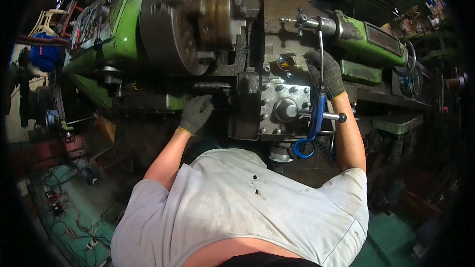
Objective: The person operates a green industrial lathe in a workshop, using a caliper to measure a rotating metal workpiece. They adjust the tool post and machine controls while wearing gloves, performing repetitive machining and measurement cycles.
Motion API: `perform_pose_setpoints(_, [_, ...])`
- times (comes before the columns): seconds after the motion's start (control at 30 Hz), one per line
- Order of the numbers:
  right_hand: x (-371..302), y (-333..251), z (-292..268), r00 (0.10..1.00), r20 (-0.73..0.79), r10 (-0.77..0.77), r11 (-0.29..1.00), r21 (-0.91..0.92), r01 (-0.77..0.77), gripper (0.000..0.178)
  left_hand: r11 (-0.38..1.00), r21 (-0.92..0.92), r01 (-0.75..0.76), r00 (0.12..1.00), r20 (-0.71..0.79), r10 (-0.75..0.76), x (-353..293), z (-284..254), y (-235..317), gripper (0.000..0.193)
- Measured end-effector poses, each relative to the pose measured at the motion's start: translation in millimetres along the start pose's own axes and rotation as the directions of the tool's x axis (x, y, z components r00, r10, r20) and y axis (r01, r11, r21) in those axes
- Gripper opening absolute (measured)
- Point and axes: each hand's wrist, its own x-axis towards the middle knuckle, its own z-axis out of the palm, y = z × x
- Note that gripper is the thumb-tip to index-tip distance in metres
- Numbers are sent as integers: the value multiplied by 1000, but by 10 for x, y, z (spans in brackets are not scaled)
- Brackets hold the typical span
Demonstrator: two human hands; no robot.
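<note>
My left hand [197, 114], in a grey knitted glove, is at the front of a green lathe, beside the dark carriage. Its fingers point right, loosely stretched, and nothing shows in them. My right hand [325, 73], gloved alike, reaches over the carriage. It is closed around a small cup [300, 62] with something amber inside; part of the cup is hidden by the glove. In front of that hand stands the tool post [286, 110] with its ball-ended lever [341, 117]. A blue air gun [317, 113] with a long thin nozzle hangs beside my right wrist.
At left is the large chuck [170, 24], blurred as if turning, with a brownish round workpiece [217, 17]. The tailstock [368, 44] stands at right with its handwheel [409, 58]. Cables [74, 222] lie on the green floor at lower left.
</note>
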Motion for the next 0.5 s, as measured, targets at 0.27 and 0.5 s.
perform_pose_setpoints(0.27, [130, 52, -18, 996, 62, 66, 993, -105, -60, 22, 1000, 14, -17, 996, 87, 16, -218, -410, -397, 27])
perform_pose_setpoints(0.5, [514, 159, -4, 941, 15, 338, 864, 392, -317, 20, 967, 184, 178, 968, 143, -205, -637, -618, -1011, 27])
